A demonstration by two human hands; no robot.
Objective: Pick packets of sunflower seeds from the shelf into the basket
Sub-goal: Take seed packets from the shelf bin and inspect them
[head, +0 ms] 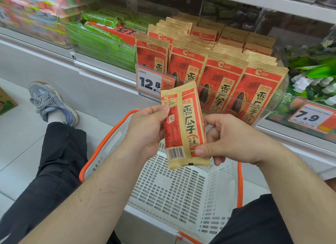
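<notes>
Red packet (184,127) in two hands, one white basket (174,192)

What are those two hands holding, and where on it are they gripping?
One seed packet, held over the basket. The left hand grips its left edge near the top, thumb on the face; the right hand pinches its lower right edge.

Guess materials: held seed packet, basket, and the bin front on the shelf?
Held packet: looks like kraft-style paper, matte tan with red print and crimped ends; any inner lining can't be seen. Basket: moulded plastic, white slotted walls and floor, semi-gloss, with an orange rim. Bin front: clear rigid plastic, probably acrylic; the packets behind show through, and its edge catches light.
</notes>
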